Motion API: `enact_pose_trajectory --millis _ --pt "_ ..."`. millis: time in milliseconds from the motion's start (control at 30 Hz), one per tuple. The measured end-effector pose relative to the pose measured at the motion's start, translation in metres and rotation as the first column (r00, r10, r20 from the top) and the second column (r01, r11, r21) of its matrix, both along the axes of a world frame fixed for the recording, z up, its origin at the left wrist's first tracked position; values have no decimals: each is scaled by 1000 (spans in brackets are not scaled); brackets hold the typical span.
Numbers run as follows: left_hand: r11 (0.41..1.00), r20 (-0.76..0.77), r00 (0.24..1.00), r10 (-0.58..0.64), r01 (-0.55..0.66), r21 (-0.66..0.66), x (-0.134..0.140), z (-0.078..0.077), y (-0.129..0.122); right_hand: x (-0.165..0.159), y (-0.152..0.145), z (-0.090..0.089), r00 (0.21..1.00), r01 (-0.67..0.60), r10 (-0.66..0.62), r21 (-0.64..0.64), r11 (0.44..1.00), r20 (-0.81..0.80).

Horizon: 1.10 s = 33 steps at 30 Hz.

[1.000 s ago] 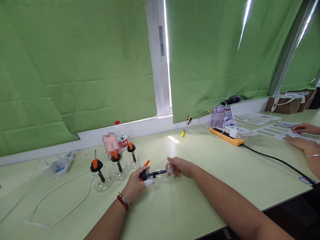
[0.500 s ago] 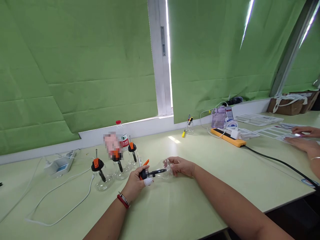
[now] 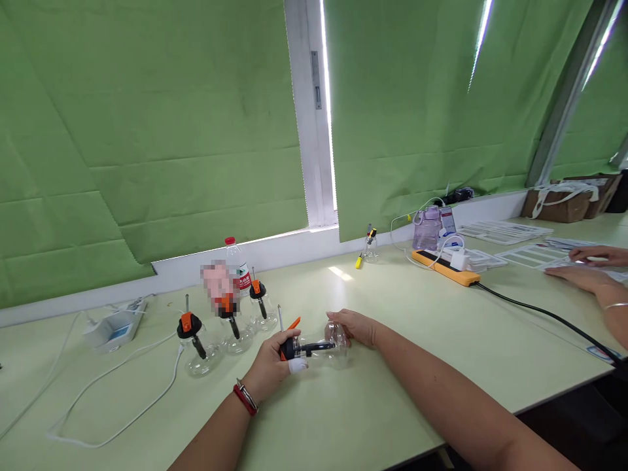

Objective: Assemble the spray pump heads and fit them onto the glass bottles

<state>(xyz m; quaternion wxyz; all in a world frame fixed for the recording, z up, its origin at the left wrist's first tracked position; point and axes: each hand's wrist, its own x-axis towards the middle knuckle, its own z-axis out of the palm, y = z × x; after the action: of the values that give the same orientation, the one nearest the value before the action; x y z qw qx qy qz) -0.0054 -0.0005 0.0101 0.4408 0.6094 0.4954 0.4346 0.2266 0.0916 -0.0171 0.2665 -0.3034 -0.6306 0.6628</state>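
My left hand (image 3: 269, 360) is closed around a black lid (image 3: 289, 349) with an orange lever and a thin metal spout. White wrapping covers one of its fingers. A dark stem (image 3: 321, 347) reaches from the lid into a clear glass bottle (image 3: 339, 356) lying on its side, low over the table. My right hand (image 3: 358, 327) grips the bottle near its base, the fingers partly hidden behind the glass. Whether the lid sits fully on the neck I cannot tell. Left of my hands stand three similar lidded bottles (image 3: 201, 366), upright.
A red-capped plastic bottle (image 3: 240, 269) stands behind the lidded bottles. White cables and a white power strip (image 3: 115, 327) lie left. An orange power strip (image 3: 444, 268), a purple jug (image 3: 428, 229) and a small bottle (image 3: 371, 248) are farther back. A co-worker's hands (image 3: 583, 271) rest on papers at right.
The bottle and the lid have come together, with the stem now deeper inside the glass. My left hand has shifted slightly right.
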Motion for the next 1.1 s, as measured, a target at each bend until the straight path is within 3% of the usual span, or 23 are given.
enact_pose_trajectory --millis 167,333,1100 --pt "1000 7 1000 26 -26 -3 -3 1 1 2 -3 3 999 12 -12 4 1000 -53" --pt "997 52 996 75 -75 -9 -8 -2 5 7 -5 6 988 -64 74 83 994 -134" --pt "996 65 995 82 -80 -35 -2 4 1 2 -3 4 998 -21 20 26 999 54"
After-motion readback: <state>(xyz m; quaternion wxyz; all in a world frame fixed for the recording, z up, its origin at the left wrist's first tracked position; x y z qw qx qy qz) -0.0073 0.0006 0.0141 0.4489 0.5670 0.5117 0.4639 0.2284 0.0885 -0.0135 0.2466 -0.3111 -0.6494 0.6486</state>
